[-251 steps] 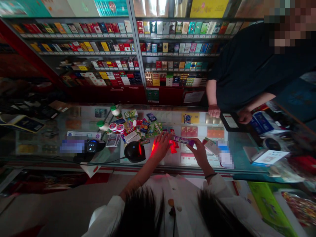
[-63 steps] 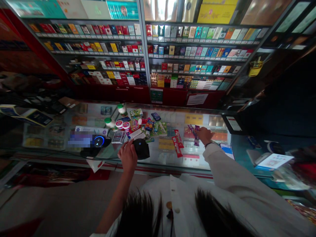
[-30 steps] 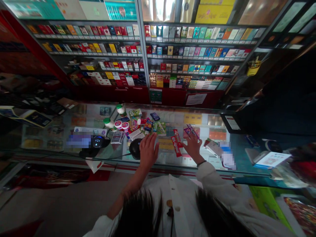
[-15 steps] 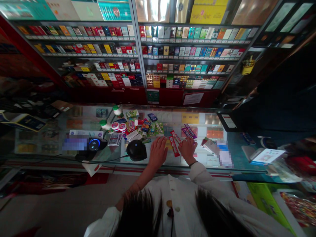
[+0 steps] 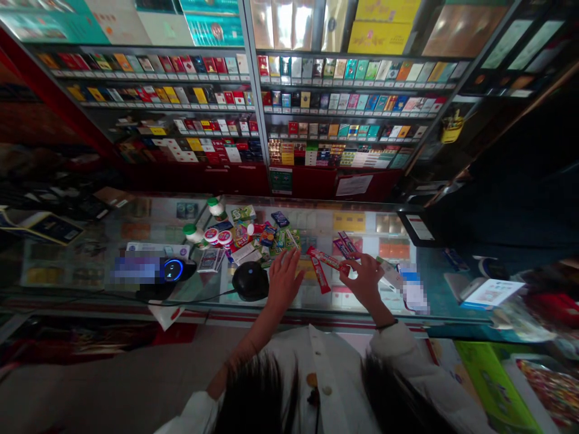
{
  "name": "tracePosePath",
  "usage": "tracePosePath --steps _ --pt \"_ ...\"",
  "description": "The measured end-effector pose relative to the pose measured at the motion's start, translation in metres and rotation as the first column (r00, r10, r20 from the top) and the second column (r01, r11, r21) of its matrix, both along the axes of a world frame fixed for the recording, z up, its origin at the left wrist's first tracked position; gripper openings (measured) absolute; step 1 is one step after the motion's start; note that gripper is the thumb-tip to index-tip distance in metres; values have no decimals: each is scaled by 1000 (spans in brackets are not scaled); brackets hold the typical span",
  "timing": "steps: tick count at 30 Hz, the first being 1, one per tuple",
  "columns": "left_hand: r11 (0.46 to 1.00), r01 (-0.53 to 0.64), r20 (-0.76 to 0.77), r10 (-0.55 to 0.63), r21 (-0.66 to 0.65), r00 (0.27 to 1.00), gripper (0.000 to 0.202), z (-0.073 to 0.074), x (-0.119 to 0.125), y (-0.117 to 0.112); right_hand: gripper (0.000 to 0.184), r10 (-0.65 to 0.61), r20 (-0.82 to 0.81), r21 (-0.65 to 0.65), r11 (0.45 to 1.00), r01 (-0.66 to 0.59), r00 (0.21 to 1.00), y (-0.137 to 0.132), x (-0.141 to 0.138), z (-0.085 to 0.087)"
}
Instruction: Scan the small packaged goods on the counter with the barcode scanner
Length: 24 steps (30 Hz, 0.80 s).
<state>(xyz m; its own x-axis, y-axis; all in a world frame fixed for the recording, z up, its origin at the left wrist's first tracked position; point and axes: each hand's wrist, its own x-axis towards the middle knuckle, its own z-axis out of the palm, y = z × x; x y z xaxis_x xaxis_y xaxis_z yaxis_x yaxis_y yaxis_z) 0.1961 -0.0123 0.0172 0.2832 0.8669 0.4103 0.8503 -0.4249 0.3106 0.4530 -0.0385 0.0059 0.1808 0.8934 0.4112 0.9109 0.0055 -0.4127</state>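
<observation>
My right hand pinches one end of a long red gum pack between thumb and forefinger. The pack slants across the top of a second long red gum pack on the glass counter. Just behind lie purple gum packs. Flat and with fingers stretched, my left hand rests on the counter, holding nothing. It is between the red packs and a black dome-shaped device. Beyond its fingertips spreads a pile of small green, blue and red candy packs.
Green-capped bottles and round pink-and-white tubs stand left of the pile. A device with a glowing blue ring is farther left. A phone-like item lies at right. Cigarette shelves rise behind the glass counter.
My right hand has moved right, its fingers now pinching the end of one red pack. That pack has turned to lie more crosswise. My left hand has shifted slightly left.
</observation>
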Motion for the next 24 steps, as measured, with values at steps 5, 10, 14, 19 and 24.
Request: tracePosePath --steps 5,10,14,19,24 --pt "999 39 26 -40 32 999 51 14 -11 6 18 147 86 126 980 -157 985 -5 -3 34" --pt "998 45 90 -49 43 995 45 23 -16 6 20 185 111 179 963 -202 976 -1 -8 46" --pt "996 73 101 -78 59 992 44 29 -17 5 21 208 112 166 960 -224 972 -1 -11 49" --pt "992 119 125 -122 33 985 36 33 -18 4 21 241 62 135 960 -247 969 -2 -10 51" --pt "987 118 322 -78 -105 943 22 29 -12 9 21 352 -200 45 936 -350 914 2 -3 49"
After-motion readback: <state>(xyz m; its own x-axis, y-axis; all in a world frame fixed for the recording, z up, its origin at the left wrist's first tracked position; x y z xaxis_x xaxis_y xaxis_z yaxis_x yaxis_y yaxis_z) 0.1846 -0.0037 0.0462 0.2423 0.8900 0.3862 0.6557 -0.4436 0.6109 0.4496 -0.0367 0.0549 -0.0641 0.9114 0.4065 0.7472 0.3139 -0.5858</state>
